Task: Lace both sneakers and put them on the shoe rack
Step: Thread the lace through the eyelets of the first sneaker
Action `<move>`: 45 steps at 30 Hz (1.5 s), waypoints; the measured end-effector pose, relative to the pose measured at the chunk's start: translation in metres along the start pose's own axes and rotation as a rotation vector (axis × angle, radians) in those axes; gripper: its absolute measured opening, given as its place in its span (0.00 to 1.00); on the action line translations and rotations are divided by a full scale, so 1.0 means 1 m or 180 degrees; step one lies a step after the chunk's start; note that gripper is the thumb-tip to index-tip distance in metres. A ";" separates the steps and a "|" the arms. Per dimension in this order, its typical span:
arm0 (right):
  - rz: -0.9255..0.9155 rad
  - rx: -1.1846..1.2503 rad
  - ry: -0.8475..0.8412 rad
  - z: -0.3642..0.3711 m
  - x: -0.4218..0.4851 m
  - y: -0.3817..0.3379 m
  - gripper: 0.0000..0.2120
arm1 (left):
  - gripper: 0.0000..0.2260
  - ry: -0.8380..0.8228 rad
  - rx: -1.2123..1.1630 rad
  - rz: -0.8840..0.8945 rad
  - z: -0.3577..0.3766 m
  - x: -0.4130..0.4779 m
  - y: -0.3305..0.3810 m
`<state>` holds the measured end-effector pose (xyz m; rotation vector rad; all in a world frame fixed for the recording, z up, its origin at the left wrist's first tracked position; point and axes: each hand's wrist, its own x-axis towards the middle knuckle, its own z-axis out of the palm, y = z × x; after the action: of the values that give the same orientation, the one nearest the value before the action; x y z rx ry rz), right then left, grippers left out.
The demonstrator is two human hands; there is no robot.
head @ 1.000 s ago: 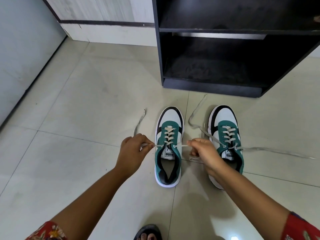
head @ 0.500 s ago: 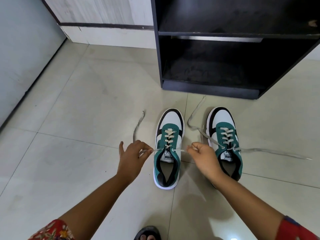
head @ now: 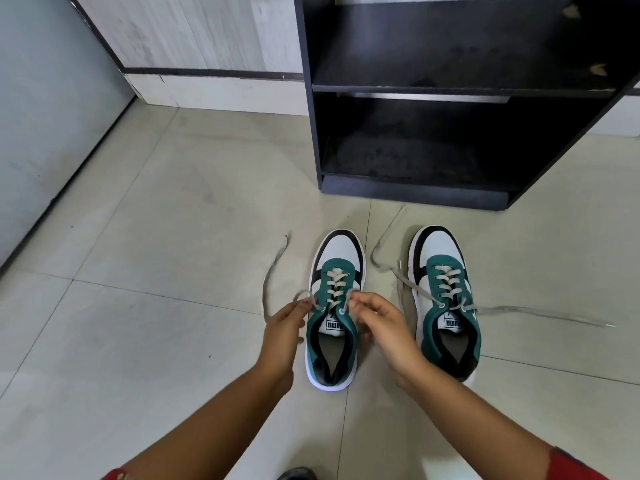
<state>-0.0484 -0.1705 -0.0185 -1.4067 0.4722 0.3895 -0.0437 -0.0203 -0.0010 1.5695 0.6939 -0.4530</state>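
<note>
Two green, white and black sneakers stand side by side on the tiled floor, toes toward the black shoe rack [head: 415, 194]. My left hand [head: 282, 336] pinches the left lace end [head: 273, 271] beside the left sneaker [head: 334, 306]. My right hand [head: 381, 327] pinches the other lace end close to the top eyelets of the same shoe. The right sneaker [head: 446, 299] is laced, and its loose lace ends [head: 540, 315] trail out over the floor on both sides.
The rack has two open dark shelves, the lower one [head: 415, 157] near floor level. A pale cabinet [head: 194, 50] and a grey wall [head: 45, 116] bound the floor at the back left. A sandalled toe [head: 298, 474] shows at the bottom edge.
Both hands have drawn in toward the left sneaker's top eyelets, so the lace is no longer stretched out sideways. The view has tilted slightly, showing more of the rack.
</note>
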 end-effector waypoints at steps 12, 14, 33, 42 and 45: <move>0.0508 0.1412 0.0069 0.006 0.007 0.000 0.11 | 0.11 -0.0242 -0.0024 0.0243 0.005 0.015 0.009; 0.0628 0.1717 0.0163 0.002 0.008 0.003 0.13 | 0.10 -0.0238 -0.0085 0.0216 0.005 0.014 0.008; -0.1641 -0.2899 -0.0475 0.001 -0.004 -0.064 0.12 | 0.09 -0.1412 0.1472 0.2914 -0.008 0.020 0.039; -0.2142 -0.2388 -0.0118 -0.006 -0.018 -0.036 0.08 | 0.08 0.0138 0.2099 0.2623 -0.002 0.011 0.047; -0.2318 -0.3225 0.0310 -0.002 -0.017 -0.027 0.18 | 0.14 -0.0319 0.2692 0.2060 -0.005 0.010 0.061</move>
<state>-0.0489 -0.1760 0.0130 -2.4509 -0.2470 -0.0791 0.0035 -0.0151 0.0388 2.4138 -0.1573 -0.3392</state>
